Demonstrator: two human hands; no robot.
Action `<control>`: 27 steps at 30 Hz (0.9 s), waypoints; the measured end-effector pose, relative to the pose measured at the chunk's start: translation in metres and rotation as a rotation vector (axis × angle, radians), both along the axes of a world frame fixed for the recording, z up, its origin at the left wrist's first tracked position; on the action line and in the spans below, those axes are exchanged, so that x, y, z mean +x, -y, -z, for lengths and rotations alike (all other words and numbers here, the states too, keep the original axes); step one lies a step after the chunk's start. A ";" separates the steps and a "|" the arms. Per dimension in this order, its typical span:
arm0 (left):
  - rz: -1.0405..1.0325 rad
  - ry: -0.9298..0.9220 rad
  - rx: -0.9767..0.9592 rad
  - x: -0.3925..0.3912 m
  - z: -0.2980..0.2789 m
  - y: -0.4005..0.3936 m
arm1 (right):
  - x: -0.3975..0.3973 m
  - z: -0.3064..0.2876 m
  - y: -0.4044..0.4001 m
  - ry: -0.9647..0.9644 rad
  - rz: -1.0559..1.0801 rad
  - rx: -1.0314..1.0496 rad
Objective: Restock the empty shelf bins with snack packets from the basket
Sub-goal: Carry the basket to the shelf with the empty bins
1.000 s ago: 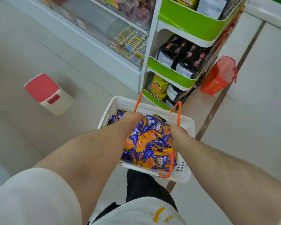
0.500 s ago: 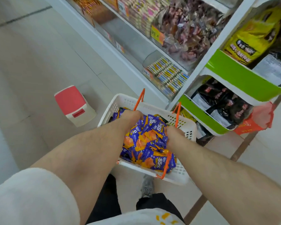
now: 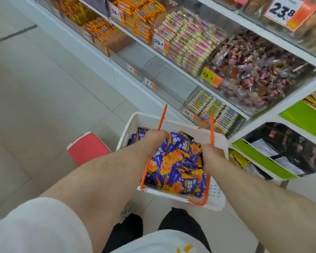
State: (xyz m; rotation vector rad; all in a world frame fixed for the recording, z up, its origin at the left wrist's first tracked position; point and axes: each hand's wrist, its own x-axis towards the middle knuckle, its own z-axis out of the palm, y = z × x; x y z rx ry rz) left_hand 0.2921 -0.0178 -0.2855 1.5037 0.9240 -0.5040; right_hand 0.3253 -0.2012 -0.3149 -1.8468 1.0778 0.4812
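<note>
Pale floor tiles [image 3: 44,92] ran along a white shelving unit [image 3: 117,72] whose clear bins held orange-wrapped bars [image 3: 140,13], pink-and-white sticks [image 3: 188,42] and dark wrapped sweets [image 3: 254,70]. Two bins on the lowest shelf, near its middle, stood bare: the empty shelf bins [image 3: 153,68], between the orange bars at the far end and a bin of blue-and-white sticks [image 3: 215,110] at the near end. Below them a white basket [image 3: 217,198] with orange handles [image 3: 211,130] hung above the floor, heaped with blue-and-orange snack packets [image 3: 177,167]. The left hand [image 3: 154,136] curled round the left handle. The right hand [image 3: 211,152] sat at the right handle, its fingers hidden, so I cannot tell its grip. A red-topped stool [image 3: 88,147] stood beside the basket's left edge.
</note>
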 end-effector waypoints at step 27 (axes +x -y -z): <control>0.101 -0.191 0.216 0.221 0.072 -0.294 | 0.190 0.062 -0.287 -0.251 -0.139 0.364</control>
